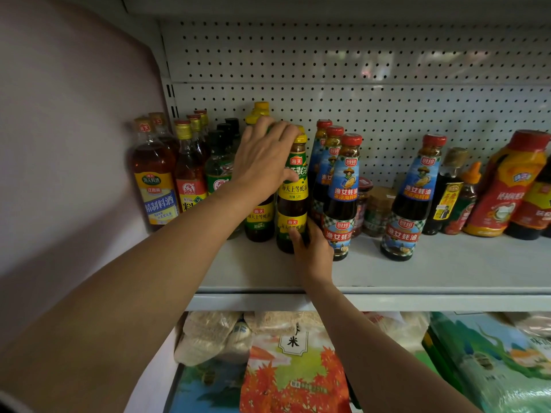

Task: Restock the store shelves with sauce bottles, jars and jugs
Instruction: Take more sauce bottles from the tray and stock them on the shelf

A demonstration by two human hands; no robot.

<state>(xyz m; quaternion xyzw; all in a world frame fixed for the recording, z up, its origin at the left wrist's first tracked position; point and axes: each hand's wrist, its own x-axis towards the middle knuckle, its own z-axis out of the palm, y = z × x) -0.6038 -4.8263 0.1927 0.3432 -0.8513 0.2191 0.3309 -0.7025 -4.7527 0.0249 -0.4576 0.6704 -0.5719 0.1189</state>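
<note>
On the white shelf stands a row of sauce bottles. My left hand lies over the tops and shoulders of the yellow-capped oyster sauce bottles, its thumb against the front bottle. My right hand grips that same front bottle at its base from the right side. A second yellow-labelled bottle stands just behind and left of it. Red-capped, blue-labelled oyster sauce bottles stand close on the right, with one more further right.
Cooking wine bottles fill the shelf's left end by the pink wall. Small jars sit at the back; red squeeze bottles stand far right. Pegboard backs the shelf. Rice bags lie on the shelf below.
</note>
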